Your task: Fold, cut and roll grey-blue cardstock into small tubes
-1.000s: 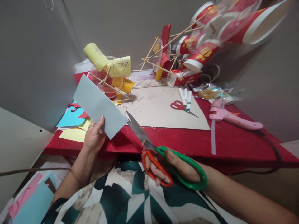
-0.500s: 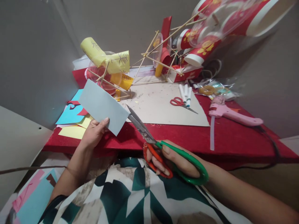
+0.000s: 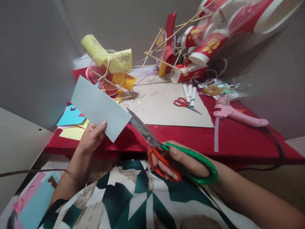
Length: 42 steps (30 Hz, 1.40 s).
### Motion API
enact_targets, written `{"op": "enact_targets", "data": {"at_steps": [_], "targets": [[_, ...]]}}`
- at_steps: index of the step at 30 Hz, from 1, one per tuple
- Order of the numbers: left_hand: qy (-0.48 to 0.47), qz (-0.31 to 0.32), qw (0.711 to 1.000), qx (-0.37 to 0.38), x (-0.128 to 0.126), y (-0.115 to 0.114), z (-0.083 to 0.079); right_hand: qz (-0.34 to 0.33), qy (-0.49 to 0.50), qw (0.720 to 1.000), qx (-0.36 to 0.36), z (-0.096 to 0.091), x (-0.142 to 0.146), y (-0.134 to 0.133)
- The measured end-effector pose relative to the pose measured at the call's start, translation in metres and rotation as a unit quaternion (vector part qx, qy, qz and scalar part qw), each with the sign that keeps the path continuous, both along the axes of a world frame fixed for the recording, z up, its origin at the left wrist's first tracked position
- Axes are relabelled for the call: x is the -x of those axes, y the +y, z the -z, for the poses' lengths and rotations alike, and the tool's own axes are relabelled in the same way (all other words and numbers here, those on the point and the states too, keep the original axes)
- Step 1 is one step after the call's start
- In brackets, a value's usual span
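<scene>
A plain pale blue sheet of paper (image 3: 100,108) is pinched along its lower edge by my left hand (image 3: 93,135), thumb on top. It is held tilted above the front edge of the table. My right hand (image 3: 176,162) grips a large pair of scissors (image 3: 152,140) with one green and one red-orange handle, thumb and fingers through the loops. The blades are slightly parted and point up and left. Their tips are at the right corner of the sheet; whether the paper lies between them I cannot tell.
A pale board (image 3: 154,108) on the red-covered table (image 3: 171,136) bears small red scissors (image 3: 182,102) and several markers (image 3: 190,93). Stick frames with yellow paper tubes (image 3: 121,60) and red cups (image 3: 209,46) stand behind. A pink glue gun (image 3: 238,116) lies right, coloured paper (image 3: 71,116) left.
My left hand has moved the blue paper left and slightly downward. The scissors in my right hand have shifted a little to the right at the handles, with their tips staying near the paper's corner.
</scene>
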<state>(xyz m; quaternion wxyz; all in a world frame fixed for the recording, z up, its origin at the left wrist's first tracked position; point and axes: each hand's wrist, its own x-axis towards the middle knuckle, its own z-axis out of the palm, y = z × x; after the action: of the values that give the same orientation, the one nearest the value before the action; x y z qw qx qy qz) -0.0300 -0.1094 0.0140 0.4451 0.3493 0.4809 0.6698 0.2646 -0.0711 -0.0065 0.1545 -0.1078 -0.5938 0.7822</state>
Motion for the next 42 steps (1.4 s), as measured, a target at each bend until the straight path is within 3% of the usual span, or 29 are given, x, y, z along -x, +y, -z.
{"op": "enact_targets", "data": {"at_steps": [6, 15, 19, 24, 28, 31, 33, 35, 37, 39, 40, 42], "targets": [[0.014, 0.022, 1.0, -0.001, 0.001, 0.003, -0.004, -0.012, 0.039, 0.995, 0.092, 0.006, 0.004, -0.001], [0.022, -0.016, 0.999, -0.021, 0.004, 0.014, -0.001, 0.014, 0.011, 0.999, 0.049, 0.0, 0.013, 0.001], [-0.063, -0.022, 0.997, -0.041, -0.012, 0.014, 0.002, -0.021, 0.034, 0.999, 0.019, 0.004, 0.016, 0.003], [-0.191, 0.095, 0.977, -0.014, -0.037, 0.011, 0.0, -0.057, 0.042, 0.997, -0.007, 0.005, 0.024, 0.003], [-0.239, 0.041, 0.97, 0.005, -0.046, 0.011, 0.0, -0.044, 0.041, 0.998, -0.012, 0.003, 0.025, -0.004], [-0.251, -0.025, 0.967, 0.037, -0.043, 0.011, 0.0, -0.003, 0.034, 0.999, -0.025, -0.004, 0.011, -0.015], [-0.259, -0.029, 0.965, 0.037, -0.037, 0.01, -0.002, 0.06, 0.019, 0.997, -0.039, -0.012, -0.002, -0.022], [-0.267, -0.031, 0.963, 0.021, -0.033, 0.007, -0.006, 0.19, -0.007, 0.981, -0.043, -0.017, -0.014, -0.023], [-0.282, -0.045, 0.958, 0.019, -0.033, 0.003, -0.011, 0.205, 0.008, 0.972, -0.11, -0.018, -0.018, -0.016], [-0.302, -0.057, 0.951, 0.027, -0.037, 0.0, -0.015, 0.318, 0.011, 0.927, -0.199, -0.015, -0.011, -0.005], [-0.313, -0.058, 0.948, 0.029, -0.041, -0.002, -0.017, 0.383, 0.016, 0.89, -0.245, -0.012, -0.005, 0.0], [-0.325, -0.054, 0.944, 0.027, -0.048, -0.003, -0.021, 0.412, 0.038, 0.843, -0.342, -0.006, 0.011, 0.009]]}}
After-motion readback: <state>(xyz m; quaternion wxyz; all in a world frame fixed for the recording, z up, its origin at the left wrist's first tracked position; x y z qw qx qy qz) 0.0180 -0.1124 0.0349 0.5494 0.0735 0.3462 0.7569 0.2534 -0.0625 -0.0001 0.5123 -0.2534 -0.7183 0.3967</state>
